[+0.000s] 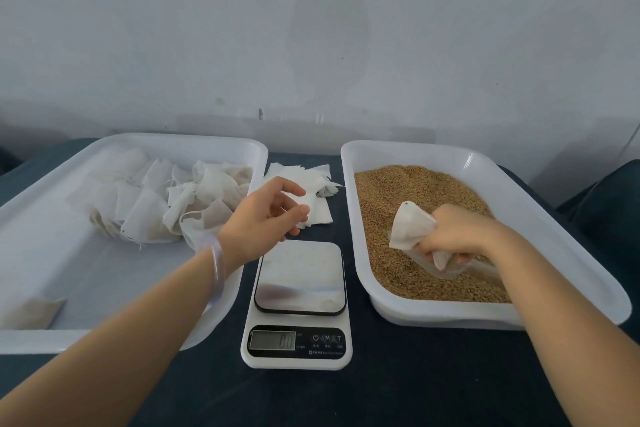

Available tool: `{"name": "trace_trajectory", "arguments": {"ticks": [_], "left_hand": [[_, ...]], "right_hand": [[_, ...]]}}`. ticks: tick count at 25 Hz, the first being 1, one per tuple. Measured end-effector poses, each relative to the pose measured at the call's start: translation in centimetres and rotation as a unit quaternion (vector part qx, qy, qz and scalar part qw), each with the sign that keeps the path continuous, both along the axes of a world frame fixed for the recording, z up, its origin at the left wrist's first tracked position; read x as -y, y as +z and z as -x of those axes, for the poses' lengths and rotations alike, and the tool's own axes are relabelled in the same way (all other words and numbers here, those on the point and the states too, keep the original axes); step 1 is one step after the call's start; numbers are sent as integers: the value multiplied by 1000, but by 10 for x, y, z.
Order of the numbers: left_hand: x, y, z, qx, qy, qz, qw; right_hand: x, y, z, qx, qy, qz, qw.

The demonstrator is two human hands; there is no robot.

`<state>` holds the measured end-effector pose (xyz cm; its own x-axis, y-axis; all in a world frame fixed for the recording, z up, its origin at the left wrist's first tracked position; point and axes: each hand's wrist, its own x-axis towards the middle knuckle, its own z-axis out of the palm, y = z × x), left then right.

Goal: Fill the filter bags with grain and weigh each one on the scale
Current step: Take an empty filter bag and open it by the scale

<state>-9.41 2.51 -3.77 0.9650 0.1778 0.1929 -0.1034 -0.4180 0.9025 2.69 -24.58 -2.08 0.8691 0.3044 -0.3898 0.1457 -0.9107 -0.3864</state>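
The filter bag (410, 229) is sitting bunched in the right hand (460, 236), whose fingers are curling round both it and a clear scoop (483, 270), low over the grain (415, 191) in the right tray (540, 218). The left hand (273, 208) is hovering loosely curled, gripping nothing, above the spare bags (322, 177). Filling well is probably calling for that free hand: holding the mouth open over the tray, then carrying the bag to the bare scale (298, 288).

Plain, scuffed pale wall (311, 28) behind a table (398, 392) under dark blue cloth.
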Motion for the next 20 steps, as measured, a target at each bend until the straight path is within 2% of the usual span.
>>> {"name": "trace_trajectory", "arguments": {"ticks": [3, 5, 8, 11, 13, 14, 17, 19, 20], "left_hand": [[0, 0, 0, -1, -4, 8, 1000], [-1, -1, 1, 0, -8, 11, 1000], [0, -2, 1, 1, -11, -11, 1000], [1, 0, 3, 4, -23, -41, 999], [3, 4, 6, 40, -45, -17, 998], [5, 6, 7, 72, -48, 4, 996], [4, 8, 6, 161, -9, -8, 987], [0, 6, 2, 167, 22, -8, 986], [-1, 5, 1, 154, 29, 11, 988]], "right_hand": [[2, -2, 1, -1, -20, -46, 999], [-3, -3, 3, 13, -76, -194, 978], [-28, 3, 18, -58, -106, -444, 888], [-63, 6, 35, -135, -42, -568, 811], [-84, 5, 44, -168, 5, -594, 787], [-93, 3, 48, -176, 28, -592, 786], [-114, -4, 56, -181, 84, -569, 798], [-118, -6, 57, -150, 110, -553, 812], [-116, -6, 56, -100, 130, -531, 831]]}}
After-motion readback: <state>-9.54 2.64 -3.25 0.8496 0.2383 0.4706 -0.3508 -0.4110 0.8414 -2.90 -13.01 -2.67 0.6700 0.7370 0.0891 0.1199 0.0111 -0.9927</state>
